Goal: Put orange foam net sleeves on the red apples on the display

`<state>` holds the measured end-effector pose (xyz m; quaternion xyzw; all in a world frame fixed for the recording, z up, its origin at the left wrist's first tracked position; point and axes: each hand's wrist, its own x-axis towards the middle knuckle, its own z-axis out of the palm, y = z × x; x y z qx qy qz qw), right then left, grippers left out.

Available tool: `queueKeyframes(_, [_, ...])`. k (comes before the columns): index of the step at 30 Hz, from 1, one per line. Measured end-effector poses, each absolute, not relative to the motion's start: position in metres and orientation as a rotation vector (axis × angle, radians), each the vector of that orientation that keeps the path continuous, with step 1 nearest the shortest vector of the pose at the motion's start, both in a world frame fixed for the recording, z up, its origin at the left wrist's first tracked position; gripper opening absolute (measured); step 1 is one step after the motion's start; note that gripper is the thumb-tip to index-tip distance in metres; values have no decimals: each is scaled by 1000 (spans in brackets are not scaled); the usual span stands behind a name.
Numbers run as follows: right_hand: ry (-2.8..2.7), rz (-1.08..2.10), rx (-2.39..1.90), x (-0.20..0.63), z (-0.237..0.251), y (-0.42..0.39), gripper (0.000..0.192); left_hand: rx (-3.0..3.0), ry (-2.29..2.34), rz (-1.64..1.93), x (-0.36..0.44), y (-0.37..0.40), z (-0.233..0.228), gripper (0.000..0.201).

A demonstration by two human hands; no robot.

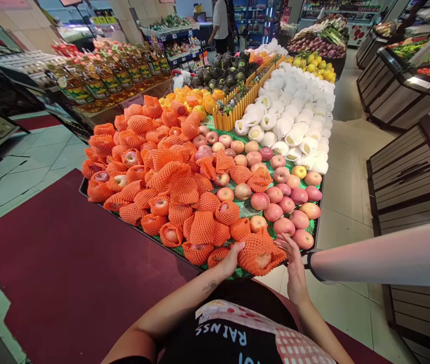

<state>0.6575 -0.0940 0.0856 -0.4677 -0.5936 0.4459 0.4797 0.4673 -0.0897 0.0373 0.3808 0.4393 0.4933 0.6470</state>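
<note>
You've got L hand (233, 259) & R hand (295, 263) both grasping one netted apple (260, 257) at desk (313, 237) edge; next, likely seat sleeve fully.

You get bright, even overhead store light; shadows under the fruit are soft and faint. The white cylindrical roll of plastic bags (389, 258) at your three o'clock is nearly blown out. The glossy grey floor tiles (345, 167) at one o'clock carry pale glare. Wide-lens bowing bends the dark wooden slatted crates (412, 177) at two o'clock. The orange foam-netted apple (262, 257) at centre stays sharp; the far aisles at twelve o'clock go soft.
</note>
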Motion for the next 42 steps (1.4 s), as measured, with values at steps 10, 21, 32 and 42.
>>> queueKeyframes(10, [-1772,932,-1368,647,53,-104,113,1516,1188,881,467,-111,69,52])
queueKeyframes(21, [-872,1613,-1380,685,36,-122,55,2129,1420,826,435,31,82,26])
queueKeyframes(32, [-674,1823,-1208,721,21,-132,44,1901,2121,357,438,104,94,55])
queueKeyframes(42, [-632,1705,-1360,682,17,-106,32,1844,1827,718,423,-16,100,64])
